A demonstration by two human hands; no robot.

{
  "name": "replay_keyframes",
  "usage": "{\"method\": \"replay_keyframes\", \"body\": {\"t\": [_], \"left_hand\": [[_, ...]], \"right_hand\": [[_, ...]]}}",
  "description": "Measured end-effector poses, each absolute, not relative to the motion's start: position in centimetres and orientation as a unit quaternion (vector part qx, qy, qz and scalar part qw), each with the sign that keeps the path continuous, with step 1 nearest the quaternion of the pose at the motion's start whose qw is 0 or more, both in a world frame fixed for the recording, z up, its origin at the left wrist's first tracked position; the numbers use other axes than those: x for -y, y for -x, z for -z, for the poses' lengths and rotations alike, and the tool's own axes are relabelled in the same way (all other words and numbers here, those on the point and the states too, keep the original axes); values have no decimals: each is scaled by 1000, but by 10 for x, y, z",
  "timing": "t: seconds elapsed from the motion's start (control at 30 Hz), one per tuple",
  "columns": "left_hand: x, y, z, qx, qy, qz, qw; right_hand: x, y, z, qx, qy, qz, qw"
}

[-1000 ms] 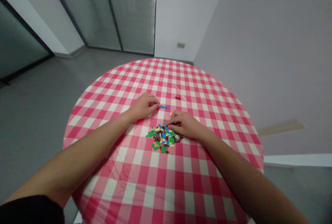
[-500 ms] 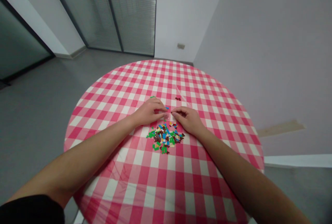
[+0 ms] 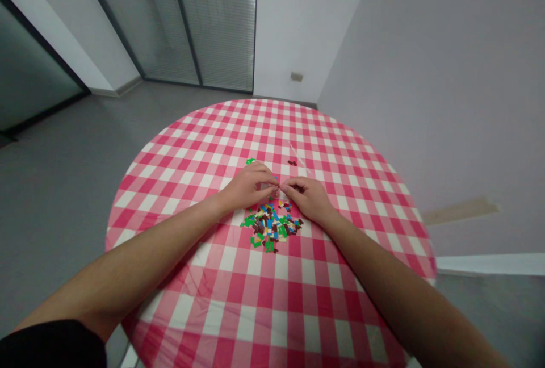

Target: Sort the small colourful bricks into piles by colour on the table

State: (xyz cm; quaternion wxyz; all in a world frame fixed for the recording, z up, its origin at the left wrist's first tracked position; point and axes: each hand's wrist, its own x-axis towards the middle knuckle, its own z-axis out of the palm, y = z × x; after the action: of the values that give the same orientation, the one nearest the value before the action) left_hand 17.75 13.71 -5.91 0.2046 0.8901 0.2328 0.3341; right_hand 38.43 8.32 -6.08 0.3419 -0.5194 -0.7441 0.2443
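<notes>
Near the lower left of the frame, a black sleeve [image 3: 46, 351] covers the person's left upper arm, and both bare forearms reach forward from the lower corners across a round table [image 3: 272, 317] covered by a red-and-white gingham cloth. At the centre of the frame lies a loose, low pile of tiny green, blue, dark brown, yellow and white plastic bricks [image 3: 270, 227], resting directly on the cloth. Just above the pile, the curled left hand [image 3: 249, 187] and curled right hand [image 3: 307, 198] come together, their fingertips [image 3: 277, 186] touching or nearly touching at the centre. Both hands are partly closed in a pinching posture, but whether they grasp a brick is too small to tell. The right hand lies closer to the pile's upper edge, with the heel of the left hand just beside it. Beyond the hands, a small green brick [image 3: 251, 161] lies near the left hand, and a small cluster of dark brown bricks [image 3: 292, 162] lies apart on the cloth, toward the table's far edge. Past the table, a grey floor [image 3: 85, 158] spreads toward the upper left, a pale lilac wall [image 3: 426, 72] fills the upper right, and a glazed partition with slatted blinds [image 3: 213, 21] stands at the top of the frame.
</notes>
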Motion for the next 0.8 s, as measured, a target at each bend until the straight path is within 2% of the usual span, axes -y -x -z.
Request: {"method": "replay_keyframes", "body": {"t": [0.8], "left_hand": [[-136, -179, 59, -235, -877, -355, 222]], "right_hand": [[-82, -385, 62, 763, 508, -182, 356]]}}
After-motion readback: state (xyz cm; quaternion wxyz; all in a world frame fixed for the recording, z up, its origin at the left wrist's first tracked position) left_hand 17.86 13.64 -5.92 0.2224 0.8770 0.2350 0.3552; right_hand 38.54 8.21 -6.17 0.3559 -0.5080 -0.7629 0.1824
